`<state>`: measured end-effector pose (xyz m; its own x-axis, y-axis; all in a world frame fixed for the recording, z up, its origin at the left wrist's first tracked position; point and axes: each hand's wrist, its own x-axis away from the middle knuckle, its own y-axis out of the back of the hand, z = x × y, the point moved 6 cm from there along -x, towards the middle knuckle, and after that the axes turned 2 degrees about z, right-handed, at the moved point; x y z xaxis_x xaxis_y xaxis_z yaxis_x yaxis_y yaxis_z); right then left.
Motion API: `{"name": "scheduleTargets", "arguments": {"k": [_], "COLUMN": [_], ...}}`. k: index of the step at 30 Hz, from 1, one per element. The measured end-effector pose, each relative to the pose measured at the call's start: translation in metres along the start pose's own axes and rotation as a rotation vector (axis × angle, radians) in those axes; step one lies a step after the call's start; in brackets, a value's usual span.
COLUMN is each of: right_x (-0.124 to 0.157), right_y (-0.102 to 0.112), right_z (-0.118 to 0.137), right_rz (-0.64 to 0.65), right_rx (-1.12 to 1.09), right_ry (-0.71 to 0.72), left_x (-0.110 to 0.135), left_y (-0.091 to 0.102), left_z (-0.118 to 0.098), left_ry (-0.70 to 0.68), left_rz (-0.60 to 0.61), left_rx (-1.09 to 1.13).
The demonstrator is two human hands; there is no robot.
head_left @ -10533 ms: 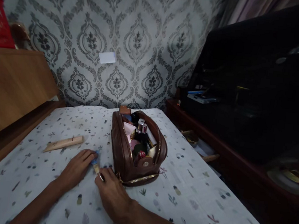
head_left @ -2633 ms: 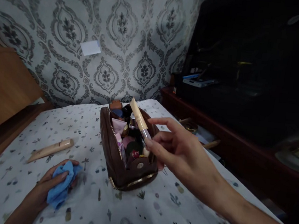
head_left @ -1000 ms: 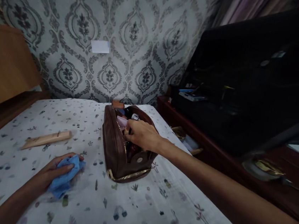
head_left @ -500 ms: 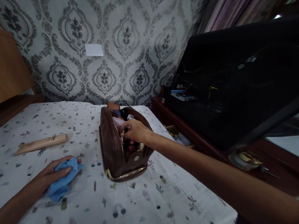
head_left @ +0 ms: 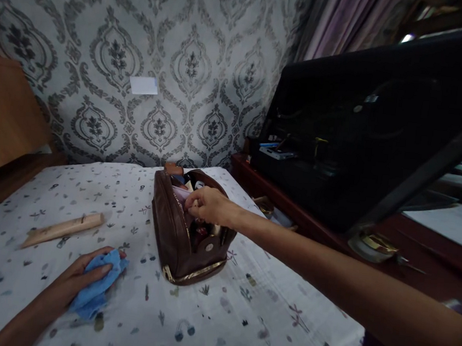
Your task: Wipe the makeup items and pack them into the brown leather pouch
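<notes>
A brown leather toiletry bag stands unzipped on the patterned white cloth, packed with small items. My right hand reaches into its opening from the right, fingers curled in a pinch; what they hold, if anything, is hidden. Beside them a pale pink item shows along the bag's left inner wall, and a small cream piece sticks up behind them. On the left, my left hand rests on the bed cover, closed around a crumpled blue cloth.
Beyond the left hand lies a long beige tube-like item. A wooden panel borders the left side. To the right, a large black screen-like panel stands on a dark red surface. A patterned wall closes the back.
The view has tilted slightly upward. My right hand has shifted a little within the bag's opening, and the cream piece shows behind it. My left hand still grips the blue cloth.
</notes>
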<state>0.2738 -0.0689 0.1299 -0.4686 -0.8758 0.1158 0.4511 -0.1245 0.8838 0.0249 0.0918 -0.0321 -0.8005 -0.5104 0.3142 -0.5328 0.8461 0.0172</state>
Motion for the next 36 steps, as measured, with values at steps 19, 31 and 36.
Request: {"name": "scheduleTargets", "arguments": {"k": [19, 31, 36], "right_x": [0.027, 0.017, 0.015], "right_y": [0.039, 0.03, 0.036], "right_z": [-0.005, -0.006, -0.008], "right_rz": [-0.142, -0.143, -0.151], "right_rx": [0.617, 0.698, 0.695], "right_ry": [-0.034, 0.008, -0.037], "left_x": [0.002, 0.001, 0.0], "left_y": [-0.007, -0.005, -0.005], "left_z": [-0.009, -0.008, -0.006], "left_ry": [-0.004, -0.016, -0.002], "left_rz": [0.028, 0.066, 0.074], "left_rx": [-0.066, -0.112, -0.109]}}
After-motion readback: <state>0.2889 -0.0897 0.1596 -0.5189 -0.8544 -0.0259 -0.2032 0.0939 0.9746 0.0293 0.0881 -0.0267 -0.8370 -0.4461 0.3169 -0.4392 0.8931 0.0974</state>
